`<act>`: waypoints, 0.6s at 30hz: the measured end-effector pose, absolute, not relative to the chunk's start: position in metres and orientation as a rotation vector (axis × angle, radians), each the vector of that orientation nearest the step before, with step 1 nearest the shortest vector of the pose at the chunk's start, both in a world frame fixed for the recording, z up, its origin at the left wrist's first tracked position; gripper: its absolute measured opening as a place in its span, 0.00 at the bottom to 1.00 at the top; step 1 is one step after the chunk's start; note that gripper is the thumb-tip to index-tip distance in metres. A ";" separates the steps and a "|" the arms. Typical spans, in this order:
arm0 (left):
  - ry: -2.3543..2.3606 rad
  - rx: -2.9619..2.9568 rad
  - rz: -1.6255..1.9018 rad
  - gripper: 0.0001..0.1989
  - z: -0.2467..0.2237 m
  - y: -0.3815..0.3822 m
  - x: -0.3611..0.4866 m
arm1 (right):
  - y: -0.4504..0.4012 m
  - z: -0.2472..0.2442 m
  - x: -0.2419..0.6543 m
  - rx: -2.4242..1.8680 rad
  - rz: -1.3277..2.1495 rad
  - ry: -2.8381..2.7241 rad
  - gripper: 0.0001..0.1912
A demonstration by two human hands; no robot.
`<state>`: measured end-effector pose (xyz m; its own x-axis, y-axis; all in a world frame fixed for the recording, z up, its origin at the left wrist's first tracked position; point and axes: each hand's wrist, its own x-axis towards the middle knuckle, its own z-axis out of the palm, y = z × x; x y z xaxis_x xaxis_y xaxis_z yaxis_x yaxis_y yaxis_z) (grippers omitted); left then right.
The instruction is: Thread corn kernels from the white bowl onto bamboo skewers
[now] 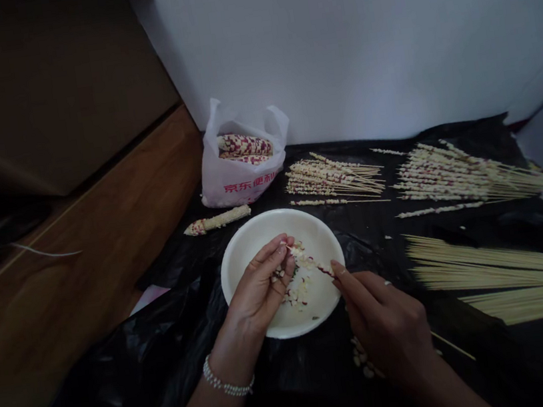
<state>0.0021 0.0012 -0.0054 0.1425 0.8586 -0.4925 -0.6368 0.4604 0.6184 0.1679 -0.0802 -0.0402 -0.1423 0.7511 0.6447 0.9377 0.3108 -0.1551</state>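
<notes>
Over a white bowl (236,289), my right hand (386,319) grips a bamboo skewer threaded with white and dark red corn kernels (324,268). The skewer's bare end (453,345) sticks out past my right wrist. My left hand (260,282), with a beaded bracelet on its wrist, is closed in a pinch at the skewer's tip. A corn kernel seems to be between its fingertips, partly hidden by them. Loose kernels (298,292) lie in the bowl below my left fingers.
A white plastic bag (243,184) holds speckled corn cobs (246,145). A mostly stripped cob (218,221) lies in front of it. Threaded skewers form two piles, one middle (329,178) and one right (442,176). Bare skewers (503,272) lie nearer on the black plastic sheet (179,338).
</notes>
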 end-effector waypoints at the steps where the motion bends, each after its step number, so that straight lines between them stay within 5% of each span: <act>1: 0.921 0.293 1.094 0.09 -0.006 0.001 0.002 | -0.080 -0.040 0.168 -1.497 -0.377 -1.947 0.22; 18: 0.942 0.247 1.093 0.07 -0.003 0.002 0.002 | -0.080 -0.040 0.168 -1.491 -0.359 -1.939 0.21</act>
